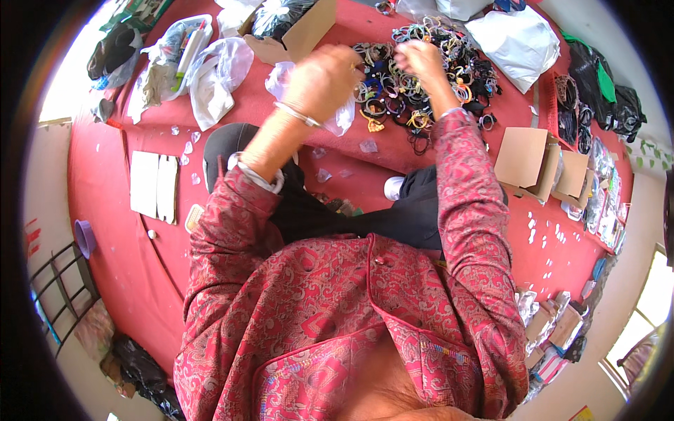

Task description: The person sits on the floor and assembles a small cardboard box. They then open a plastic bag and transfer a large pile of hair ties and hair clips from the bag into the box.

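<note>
Left hand [319,81] is closed around a clear plastic bag [342,118], raised above the red mat [119,203]. Right hand [420,62] pinches into the bangle pile [421,77] at the far edge. Open cardboard boxes [537,165] flank the right; bare mat lies near left.

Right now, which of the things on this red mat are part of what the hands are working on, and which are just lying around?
In use:
left hand
clear plastic bag
right hand
pile of bangles

Lying about:
open cardboard boxes
white bag
flat cardboard pieces
black bags
</note>
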The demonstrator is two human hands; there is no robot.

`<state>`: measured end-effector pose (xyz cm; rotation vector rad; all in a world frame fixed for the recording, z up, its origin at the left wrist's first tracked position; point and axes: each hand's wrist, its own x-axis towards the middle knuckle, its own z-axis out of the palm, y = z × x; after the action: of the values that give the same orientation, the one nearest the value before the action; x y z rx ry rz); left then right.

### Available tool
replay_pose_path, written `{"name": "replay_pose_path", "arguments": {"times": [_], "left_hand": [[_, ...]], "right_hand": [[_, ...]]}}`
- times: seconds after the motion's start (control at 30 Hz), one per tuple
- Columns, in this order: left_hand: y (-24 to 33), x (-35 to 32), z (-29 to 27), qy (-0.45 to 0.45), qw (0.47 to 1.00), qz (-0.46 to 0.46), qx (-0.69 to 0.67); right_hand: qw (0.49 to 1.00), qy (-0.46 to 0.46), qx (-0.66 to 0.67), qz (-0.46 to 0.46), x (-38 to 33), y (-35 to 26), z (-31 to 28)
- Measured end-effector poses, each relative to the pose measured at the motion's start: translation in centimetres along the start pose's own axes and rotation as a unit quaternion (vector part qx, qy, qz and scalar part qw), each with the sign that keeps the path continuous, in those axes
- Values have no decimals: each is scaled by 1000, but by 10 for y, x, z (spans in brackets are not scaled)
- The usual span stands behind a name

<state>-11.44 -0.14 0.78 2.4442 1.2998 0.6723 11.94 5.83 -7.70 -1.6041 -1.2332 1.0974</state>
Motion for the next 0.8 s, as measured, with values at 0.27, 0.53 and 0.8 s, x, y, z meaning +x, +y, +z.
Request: {"name": "replay_pose_path", "arguments": {"times": [0.27,0.53,0.8], "left_hand": [[41,-24,88,-622,747,216,90],[24,-11,94,-529,829,158,86],[18,-11,113,-515,831,165,129]], "right_hand": [[867,120,-477,82,2,80,-20],[816,102,-543,169,40,106,-113],[958,-56,-196,200,28,57,-163]]}}
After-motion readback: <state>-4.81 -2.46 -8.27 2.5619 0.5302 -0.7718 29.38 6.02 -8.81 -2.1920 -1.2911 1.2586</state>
